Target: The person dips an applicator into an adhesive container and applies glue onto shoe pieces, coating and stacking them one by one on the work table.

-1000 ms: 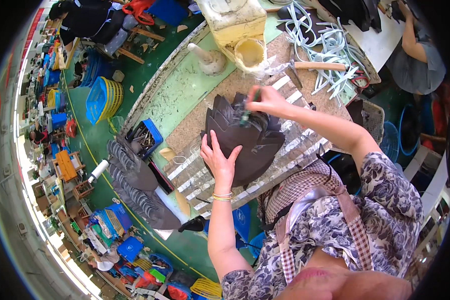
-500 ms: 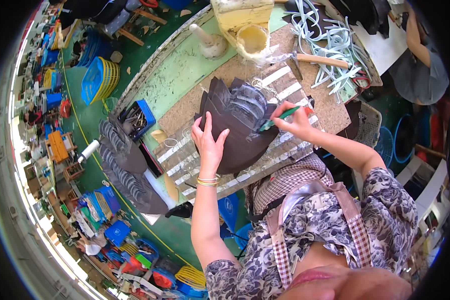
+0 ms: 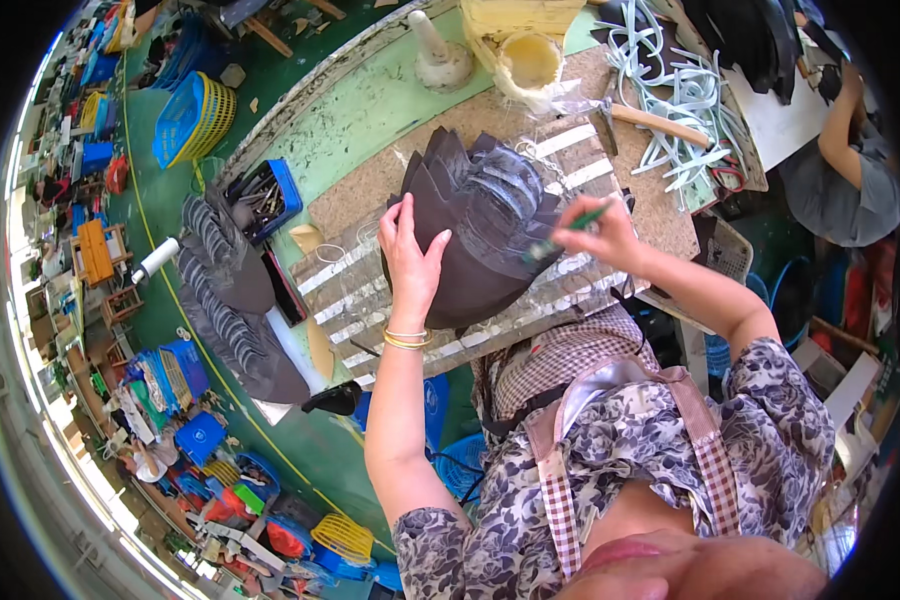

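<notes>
A fanned stack of dark brown, flat leather-like pieces (image 3: 460, 285) lies on a board with white stripes (image 3: 355, 322). Whitish smears show on the overlapping edges in its middle. My left hand (image 3: 412, 265) lies on the left side of the stack, fingers stretched out and thumb apart, with nothing gripped. In my right hand (image 3: 610, 240) is a small green-handled brush (image 3: 542, 250), held between closed fingers. Its head is at the right edge of the stack, slightly blurred; whether the bristles touch the pieces I cannot tell.
Beyond the stack stand a crusted yellowish pot (image 3: 528, 65) and an off-white upright knob (image 3: 440, 62). A hammer (image 3: 660, 125) lies near pale blue strips (image 3: 685, 100). A blue tool tray (image 3: 288, 190) and more fanned pieces (image 3: 235, 290) are at left. Another person (image 3: 840, 190) sits at far right.
My right hand and the brush have shifted slightly right, relative to the stack. The left hand stays on the pieces. The whole view has shifted a little.
</notes>
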